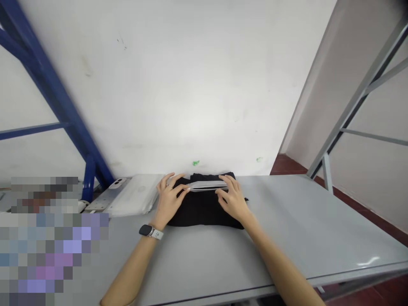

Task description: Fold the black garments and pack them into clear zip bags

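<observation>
Black folded cloth (204, 210) lies on the grey table in front of me. Across its upper part is a flat white folded strip (207, 185), perhaps plastic or paper; its exact kind cannot be made out. My left hand (170, 195), with a ring and a watch (146, 230) on the wrist, pinches the strip's left end between thumb and index finger, other fingers raised. At the right end, my right hand (234, 199) has its curved fingers and thumb around the strip's edge. The fingertips there are partly hard to make out.
Left of the cloth is a stack of translucent white plastic bags (137, 195), with a phone (117, 183) beside it. A white wall (204, 85) rises behind the table (287, 221). Blue frame posts (60, 93) stand left, a grey metal frame (350, 110) right.
</observation>
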`<state>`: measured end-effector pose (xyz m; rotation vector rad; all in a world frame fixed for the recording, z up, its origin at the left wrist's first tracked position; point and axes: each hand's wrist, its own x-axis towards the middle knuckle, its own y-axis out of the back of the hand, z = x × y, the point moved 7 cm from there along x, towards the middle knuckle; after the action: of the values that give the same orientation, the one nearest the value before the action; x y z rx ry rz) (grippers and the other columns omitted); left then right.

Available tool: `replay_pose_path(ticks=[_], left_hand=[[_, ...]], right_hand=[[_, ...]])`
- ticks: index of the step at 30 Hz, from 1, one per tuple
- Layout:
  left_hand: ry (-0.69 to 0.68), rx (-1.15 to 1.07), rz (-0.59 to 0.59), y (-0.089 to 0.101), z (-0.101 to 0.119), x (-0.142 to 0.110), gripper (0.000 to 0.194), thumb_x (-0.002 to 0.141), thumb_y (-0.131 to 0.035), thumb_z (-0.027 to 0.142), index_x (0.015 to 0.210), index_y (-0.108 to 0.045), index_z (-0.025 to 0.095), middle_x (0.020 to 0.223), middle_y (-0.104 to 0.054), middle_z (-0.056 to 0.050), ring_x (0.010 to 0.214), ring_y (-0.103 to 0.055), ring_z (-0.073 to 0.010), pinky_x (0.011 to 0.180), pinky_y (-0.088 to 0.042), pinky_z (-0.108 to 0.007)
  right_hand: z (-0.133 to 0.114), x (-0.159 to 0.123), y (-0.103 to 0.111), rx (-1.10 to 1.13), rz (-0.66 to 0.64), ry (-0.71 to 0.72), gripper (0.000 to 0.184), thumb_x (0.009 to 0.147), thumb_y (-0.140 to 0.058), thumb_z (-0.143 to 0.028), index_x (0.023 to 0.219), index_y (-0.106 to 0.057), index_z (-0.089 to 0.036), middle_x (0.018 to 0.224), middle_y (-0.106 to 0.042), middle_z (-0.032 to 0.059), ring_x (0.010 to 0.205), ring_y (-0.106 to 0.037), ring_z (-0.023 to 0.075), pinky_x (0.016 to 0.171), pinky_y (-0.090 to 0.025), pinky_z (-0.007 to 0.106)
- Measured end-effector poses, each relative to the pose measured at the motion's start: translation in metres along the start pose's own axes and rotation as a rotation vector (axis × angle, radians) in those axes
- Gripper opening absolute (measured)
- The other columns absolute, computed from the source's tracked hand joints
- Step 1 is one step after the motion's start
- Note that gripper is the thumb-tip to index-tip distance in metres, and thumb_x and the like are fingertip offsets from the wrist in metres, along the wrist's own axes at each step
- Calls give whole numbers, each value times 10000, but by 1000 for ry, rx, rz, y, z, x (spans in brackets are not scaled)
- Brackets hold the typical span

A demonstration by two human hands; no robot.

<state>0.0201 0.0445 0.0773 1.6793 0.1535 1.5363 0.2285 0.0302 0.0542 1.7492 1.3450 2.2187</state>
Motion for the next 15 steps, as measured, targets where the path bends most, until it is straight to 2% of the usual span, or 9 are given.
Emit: replay_pose_path(ticks=[4,8,12,15], left_hand=[[-40,-9,8,-1,2,0,164,902,-558,287,834,-705,260,1281,-604,-29,1274,-384,-303,998,-331,-507],[-80,-30,24,-1,6,0,154,897,-571,279,819,-702,254,1269,-611,-34,1256,-406,-303,991,-331,-509],[-115,-23,63,3,13,0,137,889,-581,251,817,-698,251,1236,-634,-39,1230,-440,-297,982,-337,-500],[-177,11,61,6,23,-1,125,889,-580,221,837,-691,241,1240,-639,-45,1223,-461,-290,971,-347,-485]], right_hand=[[0,-1,-3,5,22,-54,197,903,-471,-131,991,-626,-216,1356,-439,117,1305,-363,288,993,-420,477],[3,-2,-7,11,11,-58,190,911,-468,-137,936,-640,-215,1351,-448,119,1293,-373,299,965,-439,486],[2,-2,-9,19,7,-41,241,893,-464,-91,965,-660,-210,1375,-445,123,1301,-362,308,954,-439,498],[5,-2,-9,32,-2,-70,328,864,-434,-22,959,-679,-218,1305,-529,99,1220,-443,286,894,-466,463]])
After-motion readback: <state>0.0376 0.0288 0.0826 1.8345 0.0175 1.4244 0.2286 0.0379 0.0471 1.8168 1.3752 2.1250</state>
